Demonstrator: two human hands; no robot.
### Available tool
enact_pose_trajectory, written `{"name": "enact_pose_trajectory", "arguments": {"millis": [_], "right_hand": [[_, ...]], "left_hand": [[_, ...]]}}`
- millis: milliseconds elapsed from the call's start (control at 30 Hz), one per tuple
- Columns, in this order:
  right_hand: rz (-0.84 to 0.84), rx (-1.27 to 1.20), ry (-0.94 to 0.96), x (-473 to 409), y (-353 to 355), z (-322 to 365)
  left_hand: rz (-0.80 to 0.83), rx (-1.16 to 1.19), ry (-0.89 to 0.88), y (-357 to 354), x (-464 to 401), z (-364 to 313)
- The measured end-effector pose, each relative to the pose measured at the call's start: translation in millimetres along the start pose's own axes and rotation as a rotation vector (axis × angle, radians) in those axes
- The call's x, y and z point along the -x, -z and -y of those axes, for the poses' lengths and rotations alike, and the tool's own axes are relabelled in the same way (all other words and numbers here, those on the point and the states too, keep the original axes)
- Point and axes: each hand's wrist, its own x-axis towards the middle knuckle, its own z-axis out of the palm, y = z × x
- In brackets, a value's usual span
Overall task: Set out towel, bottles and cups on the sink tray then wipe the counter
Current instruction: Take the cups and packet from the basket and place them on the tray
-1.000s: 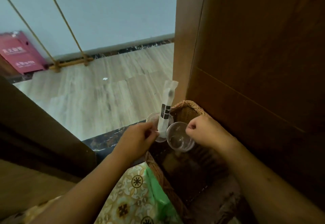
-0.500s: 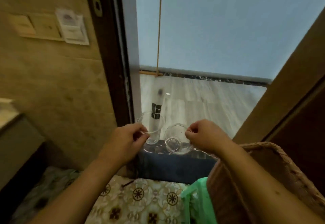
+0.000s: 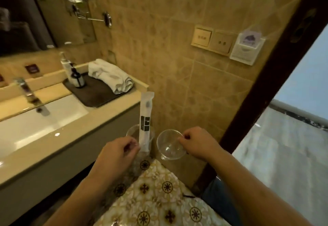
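1. Nearest the camera, your two forearms are reaching forward over a patterned floor mat (image 3: pixel 159 195), each hand carrying one clear cup by its rim so that both can travel to the counter in a single trip.
2. Your left hand (image 3: pixel 118 152) is pinching closed on the near rim of the left cup (image 3: pixel 135 133). A sealed white sachet (image 3: pixel 145 119) is standing inside it, its long axis near vertical, top end pointing up and leaning slightly right. The upright carry is probably what is keeping the sachet from tipping out.
3. Your right hand (image 3: pixel 197 143) is clamping thumb and fingers on the right rim of the right cup (image 3: pixel 169 145). This cup is tilting, its mouth facing up and toward you, its base pointing down and away.
4. Both cups are hanging in the air just off the right end of the counter (image 3: pixel 113 108), not yet set down.
5. Farther off, on the left, the dark sink tray (image 3: pixel 96 91) is already carrying a pump bottle (image 3: pixel 71 71), upright, and a folded white towel (image 3: pixel 111 76) lying with its long axis running from far left to near right. The bare near part of the tray looks like the place for the cups.
6. Beyond, the basin (image 3: pixel 35 124) and tap (image 3: pixel 26 90) are lying left of the tray.
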Motion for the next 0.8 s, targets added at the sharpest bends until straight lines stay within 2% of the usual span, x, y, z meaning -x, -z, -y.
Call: {"name": "enact_pose_trajectory", "arguments": {"millis": [300,433,600,800], "right_hand": [[0.182,-0.042,0.226,-129,-60,94],[0.220,-0.054,0.299,-204,-71,123],[0.266,-0.035,0.301,-292,-68,151],[0.298,0.016,0.354,-381,-68,178]], "left_hand": [[-0.165,-0.044,0.266,48,-39,99],[-0.190,-0.079,0.378,61,-92,128],[-0.268,-0.112,0.493,73,-169,145],[-0.334,-0.136,0.565,80,-257,181]]}}
